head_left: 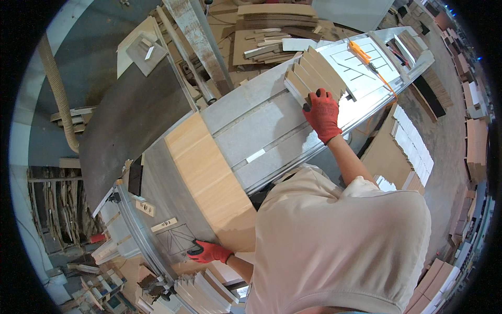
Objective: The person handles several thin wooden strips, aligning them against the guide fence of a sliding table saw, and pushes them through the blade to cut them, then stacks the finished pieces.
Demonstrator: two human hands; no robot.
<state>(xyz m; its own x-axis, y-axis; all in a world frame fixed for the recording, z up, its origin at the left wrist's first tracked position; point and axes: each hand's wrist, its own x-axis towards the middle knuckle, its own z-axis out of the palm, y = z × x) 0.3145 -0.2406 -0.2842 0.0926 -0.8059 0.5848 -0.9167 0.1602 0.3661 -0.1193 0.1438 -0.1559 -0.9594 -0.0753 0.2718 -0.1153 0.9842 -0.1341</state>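
My right hand (322, 116), in a red glove with dark fingertips, is closed over the near end of a fanned stack of brown boards (320, 73). The stack lies on the grey metal sliding table (246, 128) of what looks like a panel saw. Lower left, my left hand (208, 253), gloved alike, rests with fingers apart on the grey table surface, beside some drawn lines (180, 238); I see nothing in it. Between my hands a long light wood-grain panel (209, 172) lies across the machine, its near end partly hidden by my body.
An orange-handled tool (361, 52) with a cable sits at the table's far end. A metal fence rail (141, 230) bounds the left side. Board offcuts (272, 47) are piled behind the machine, more panels (392, 152) stand at right, and upright strips (201, 293) below my left hand.
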